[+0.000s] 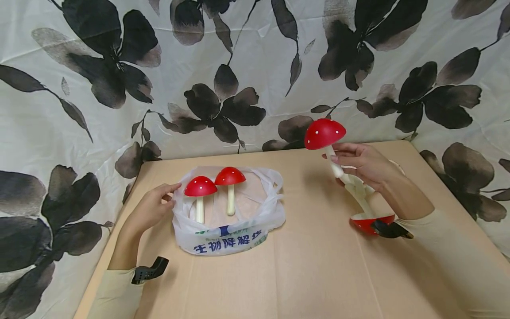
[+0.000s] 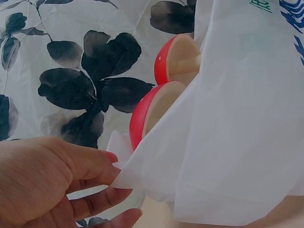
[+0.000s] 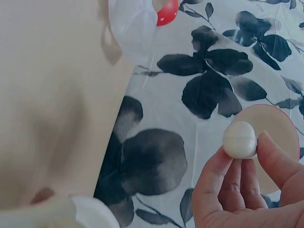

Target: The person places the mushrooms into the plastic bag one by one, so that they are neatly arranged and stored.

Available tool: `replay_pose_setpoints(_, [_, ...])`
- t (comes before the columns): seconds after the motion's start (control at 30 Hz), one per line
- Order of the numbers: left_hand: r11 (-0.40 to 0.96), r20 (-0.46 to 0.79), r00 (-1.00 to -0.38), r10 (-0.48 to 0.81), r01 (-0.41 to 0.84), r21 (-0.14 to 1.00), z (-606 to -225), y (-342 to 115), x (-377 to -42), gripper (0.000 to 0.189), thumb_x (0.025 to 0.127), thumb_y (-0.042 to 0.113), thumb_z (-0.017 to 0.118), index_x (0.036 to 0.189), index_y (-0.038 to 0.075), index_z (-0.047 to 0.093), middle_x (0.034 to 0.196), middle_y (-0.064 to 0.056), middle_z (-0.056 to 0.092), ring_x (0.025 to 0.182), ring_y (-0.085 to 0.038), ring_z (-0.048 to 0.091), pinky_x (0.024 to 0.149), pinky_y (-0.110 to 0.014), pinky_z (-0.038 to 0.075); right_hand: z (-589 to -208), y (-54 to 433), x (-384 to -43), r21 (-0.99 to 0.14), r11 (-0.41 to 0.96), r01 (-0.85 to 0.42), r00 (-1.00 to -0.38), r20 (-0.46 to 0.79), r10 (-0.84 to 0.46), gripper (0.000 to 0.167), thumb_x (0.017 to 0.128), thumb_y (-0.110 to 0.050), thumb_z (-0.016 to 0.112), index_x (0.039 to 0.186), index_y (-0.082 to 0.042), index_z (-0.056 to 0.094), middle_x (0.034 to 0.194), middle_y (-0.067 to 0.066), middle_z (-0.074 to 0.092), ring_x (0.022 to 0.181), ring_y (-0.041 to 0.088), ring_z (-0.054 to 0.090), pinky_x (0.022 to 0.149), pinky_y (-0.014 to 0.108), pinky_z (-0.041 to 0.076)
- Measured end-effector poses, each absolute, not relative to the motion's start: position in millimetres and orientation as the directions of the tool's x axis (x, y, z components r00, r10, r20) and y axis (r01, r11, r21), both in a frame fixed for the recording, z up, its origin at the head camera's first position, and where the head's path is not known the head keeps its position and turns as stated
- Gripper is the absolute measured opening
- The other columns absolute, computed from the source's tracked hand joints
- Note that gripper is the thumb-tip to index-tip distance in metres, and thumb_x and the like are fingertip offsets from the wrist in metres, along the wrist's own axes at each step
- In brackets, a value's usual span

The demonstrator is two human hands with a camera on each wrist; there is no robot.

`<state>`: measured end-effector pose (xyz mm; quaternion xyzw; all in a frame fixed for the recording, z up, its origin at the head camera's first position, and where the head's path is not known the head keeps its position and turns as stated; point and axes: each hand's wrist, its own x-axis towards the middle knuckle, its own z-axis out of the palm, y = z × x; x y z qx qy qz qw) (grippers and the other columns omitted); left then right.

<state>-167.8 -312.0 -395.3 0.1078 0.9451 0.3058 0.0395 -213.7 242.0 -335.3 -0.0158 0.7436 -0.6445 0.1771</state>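
Note:
My right hand (image 1: 366, 166) pinches the stem of a toy mushroom (image 1: 324, 134) with a white-dotted red cap, held above the table at the right. In the right wrist view the pale stem end (image 3: 240, 140) sits between thumb and fingers. My left hand (image 1: 153, 206) pinches the left rim of a white plastic bag (image 1: 229, 241), seen close up in the left wrist view. Inside the open bag two more toy mushrooms stand upright, a left mushroom (image 1: 200, 186) and a right mushroom (image 1: 230, 176). Their stem bottoms are partly hidden.
Below my right forearm lies another red-capped mushroom (image 1: 364, 223) with pale stems beside it, partly covered by the arm and a black wrist strap. The wooden table (image 1: 247, 288) meets a floral cloth (image 1: 287, 115) at its back and sides.

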Motion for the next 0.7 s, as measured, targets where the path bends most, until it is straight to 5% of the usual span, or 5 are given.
replay_pose_setpoints(0.17, [0.795,-0.011,-0.975,0.224,0.176,0.581,-393.7,-310.9,-168.0,0.05,0.094,-0.005,0.06,0.143,-0.004,0.054,0.13,-0.025,0.061,0.105,-0.038,0.062,0.073,-0.022,0.053,-336.6,230.6,-216.5,-0.967,0.136,0.215,-0.926,-0.246,-0.287,0.053,0.097,-0.022,0.07,0.142,-0.004,0.049,0.118,-0.011,0.072,0.113,0.013,0.063,0.087,0.029,0.056])
replay_pose_setpoints(0.5, [0.799,0.0,-0.975,0.224,0.184,0.573,-392.0,-307.0,-169.4,0.05,0.093,-0.005,0.062,0.143,-0.004,0.054,0.128,-0.025,0.062,0.104,-0.038,0.062,0.073,-0.023,0.053,-339.5,210.4,-225.3,-0.965,0.136,0.226,-0.923,-0.257,-0.287,0.063,0.094,-0.02,0.073,0.148,-0.001,0.046,0.125,-0.003,0.07,0.114,0.015,0.066,0.084,0.021,0.055])
replay_pose_setpoints(0.7, [0.799,0.006,-0.974,0.226,0.189,0.571,-393.3,-307.0,-169.5,0.05,0.093,-0.005,0.061,0.142,-0.005,0.054,0.128,-0.026,0.062,0.104,-0.039,0.063,0.075,-0.024,0.054,-344.9,195.7,-229.8,-0.979,0.048,0.197,-0.937,-0.203,-0.285,0.051,0.093,-0.011,0.073,0.137,0.003,0.05,0.114,-0.003,0.073,0.102,0.011,0.071,0.087,0.03,0.058])
